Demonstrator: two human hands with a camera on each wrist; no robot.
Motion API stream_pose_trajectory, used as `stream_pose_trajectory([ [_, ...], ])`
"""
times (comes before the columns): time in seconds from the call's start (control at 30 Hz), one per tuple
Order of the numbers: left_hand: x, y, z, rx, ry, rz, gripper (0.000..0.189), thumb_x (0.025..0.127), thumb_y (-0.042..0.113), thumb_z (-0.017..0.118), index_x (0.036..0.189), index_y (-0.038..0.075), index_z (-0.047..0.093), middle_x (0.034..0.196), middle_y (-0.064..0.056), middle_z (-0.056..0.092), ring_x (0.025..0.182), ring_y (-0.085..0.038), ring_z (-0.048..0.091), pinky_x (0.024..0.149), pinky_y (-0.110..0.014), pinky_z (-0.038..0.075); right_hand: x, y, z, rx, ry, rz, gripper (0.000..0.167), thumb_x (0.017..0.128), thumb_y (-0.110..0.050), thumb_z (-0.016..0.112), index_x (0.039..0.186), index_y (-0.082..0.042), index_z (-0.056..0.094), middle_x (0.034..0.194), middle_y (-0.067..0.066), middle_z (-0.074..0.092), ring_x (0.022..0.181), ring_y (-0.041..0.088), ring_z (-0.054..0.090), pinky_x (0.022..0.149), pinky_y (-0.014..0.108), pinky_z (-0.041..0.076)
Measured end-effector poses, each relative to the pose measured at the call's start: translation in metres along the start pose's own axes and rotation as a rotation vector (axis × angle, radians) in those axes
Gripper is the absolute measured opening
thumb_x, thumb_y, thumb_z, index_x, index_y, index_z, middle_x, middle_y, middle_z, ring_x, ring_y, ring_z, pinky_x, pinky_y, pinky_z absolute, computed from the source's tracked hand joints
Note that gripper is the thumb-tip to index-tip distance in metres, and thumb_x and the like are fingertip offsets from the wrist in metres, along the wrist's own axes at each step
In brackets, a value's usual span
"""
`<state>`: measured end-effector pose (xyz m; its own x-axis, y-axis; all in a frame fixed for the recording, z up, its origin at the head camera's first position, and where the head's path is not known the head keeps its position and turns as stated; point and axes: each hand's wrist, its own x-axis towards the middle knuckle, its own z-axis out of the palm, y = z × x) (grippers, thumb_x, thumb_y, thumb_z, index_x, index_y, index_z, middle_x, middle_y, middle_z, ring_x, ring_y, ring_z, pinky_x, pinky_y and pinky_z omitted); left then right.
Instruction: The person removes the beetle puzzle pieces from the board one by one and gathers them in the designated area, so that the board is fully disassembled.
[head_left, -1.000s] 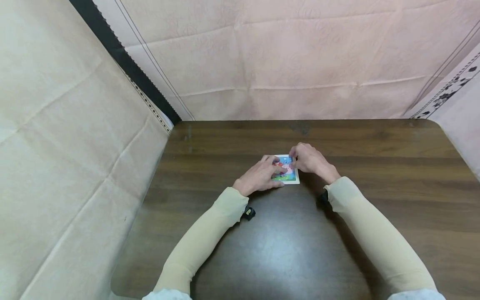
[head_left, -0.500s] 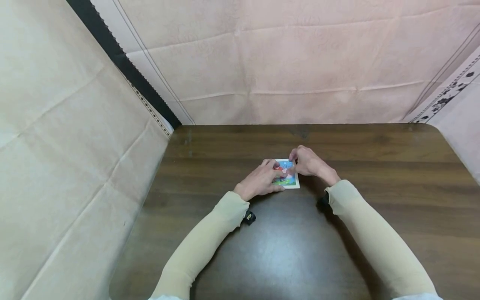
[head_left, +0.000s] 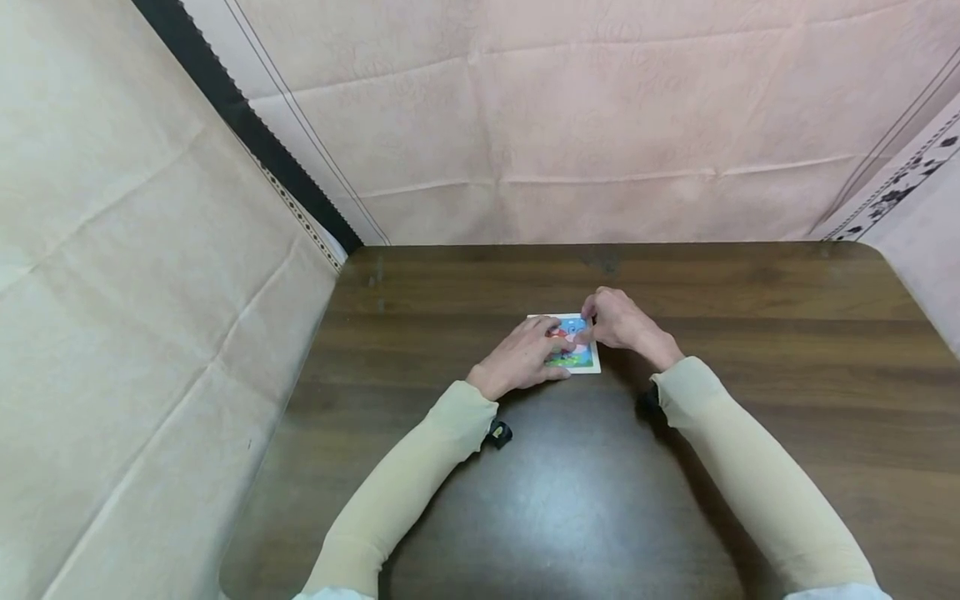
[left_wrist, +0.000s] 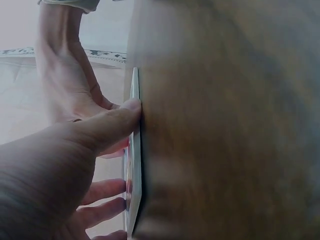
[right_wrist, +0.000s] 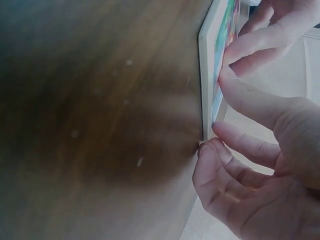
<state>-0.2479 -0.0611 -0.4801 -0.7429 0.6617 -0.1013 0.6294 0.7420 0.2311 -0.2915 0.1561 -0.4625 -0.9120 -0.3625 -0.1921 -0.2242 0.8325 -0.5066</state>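
Observation:
A thin square board with a white border and a colourful cartoon picture lies flat on the table. My left hand rests over its left half, fingers spread on the face. In the left wrist view, that hand's thumb presses at the near edge of the board. At the far right corner is my right hand. In the right wrist view, its thumb and index finger touch the picture, and its other fingers curl round the corner of the board. The fingers hide part of the picture.
The brown wooden table has rounded far corners. Pale cloth hangs behind it, with more cloth at the left side. A small black device sits at the left wrist.
Both hands stay almost in place on the board. The board's far left corner now shows beyond the left fingers, where it was covered before. The head view shifts slightly.

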Motion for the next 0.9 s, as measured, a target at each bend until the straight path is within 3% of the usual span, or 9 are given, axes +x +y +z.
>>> stream_pose_trajectory([
  [0.23, 0.0007, -0.0005, -0.0010, 0.000, 0.008, 0.017, 0.053, 0.102, 0.049, 0.075, 0.149, 0.024, 0.069, 0.168, -0.013, 0.049, 0.157, -0.030, 0.045, 0.136, -0.047, 0.033, 0.0024, 0.0031, -0.0018, 0.035, -0.020, 0.007, 0.043, 0.093, -0.021, 0.089, 0.122, 0.005, 0.072, 0.126, 0.025, 0.067, 0.108, 0.037, 0.058, 0.102, 0.054, 0.056],
  [0.53, 0.0008, -0.0017, -0.0012, -0.025, -0.019, -0.003, 0.055, 0.102, 0.048, 0.075, 0.151, 0.025, 0.067, 0.170, -0.014, 0.046, 0.159, -0.033, 0.042, 0.136, -0.048, 0.033, 0.0014, 0.0043, 0.0010, 0.066, 0.004, -0.017, 0.034, 0.092, -0.019, 0.090, 0.111, 0.000, 0.069, 0.112, 0.019, 0.066, 0.100, 0.033, 0.057, 0.091, 0.046, 0.052],
  [0.9, 0.0009, -0.0008, -0.0012, -0.025, -0.020, -0.012, 0.055, 0.101, 0.049, 0.076, 0.150, 0.026, 0.068, 0.169, -0.012, 0.047, 0.158, -0.030, 0.043, 0.136, -0.047, 0.032, 0.0007, 0.0064, -0.0024, 0.078, -0.034, -0.021, 0.040, 0.094, -0.014, 0.087, 0.125, 0.005, 0.070, 0.122, 0.024, 0.071, 0.106, 0.035, 0.062, 0.103, 0.055, 0.056],
])
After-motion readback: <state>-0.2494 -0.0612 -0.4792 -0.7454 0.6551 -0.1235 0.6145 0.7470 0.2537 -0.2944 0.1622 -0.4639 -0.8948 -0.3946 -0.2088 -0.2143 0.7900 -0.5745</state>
